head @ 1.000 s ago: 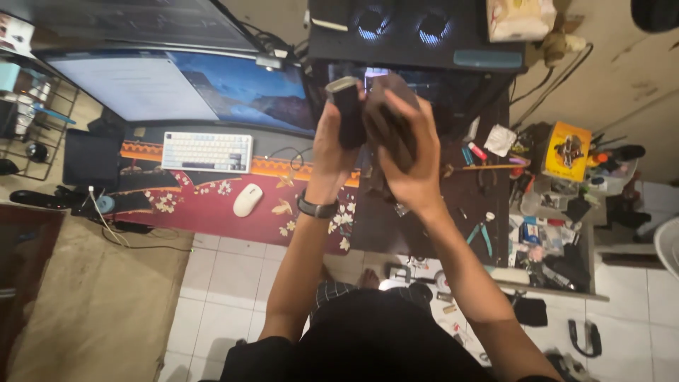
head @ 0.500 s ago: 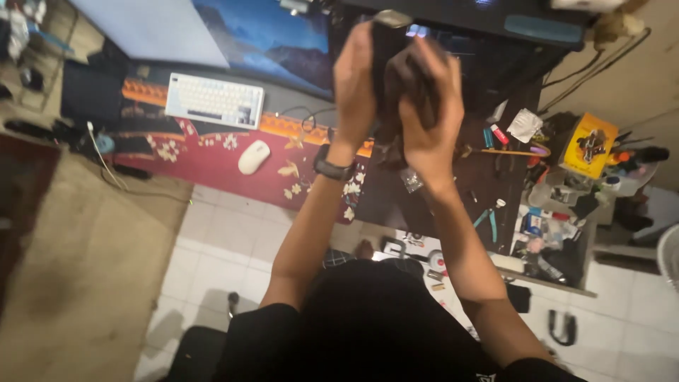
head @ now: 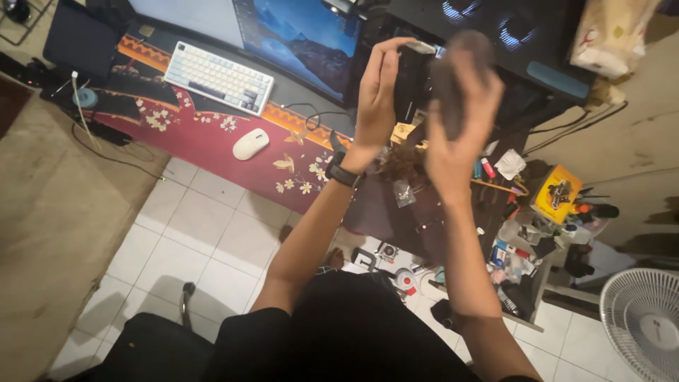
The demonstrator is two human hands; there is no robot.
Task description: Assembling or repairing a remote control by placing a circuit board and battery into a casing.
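In my left hand: matt black part, hard-looking. My right hand: soft dark cloth. Below: printed fabric desk mat, glossy white mouse.

light: dim room, warm
glow: monitor left of left hand
blur: right hand motion-smeared
edges: wide-angle bend

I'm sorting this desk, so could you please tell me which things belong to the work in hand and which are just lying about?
In hand: black block in the left hand; dark cloth in the right hand.

Lying about: keyboard, mouse, monitor, yellow box, fan.
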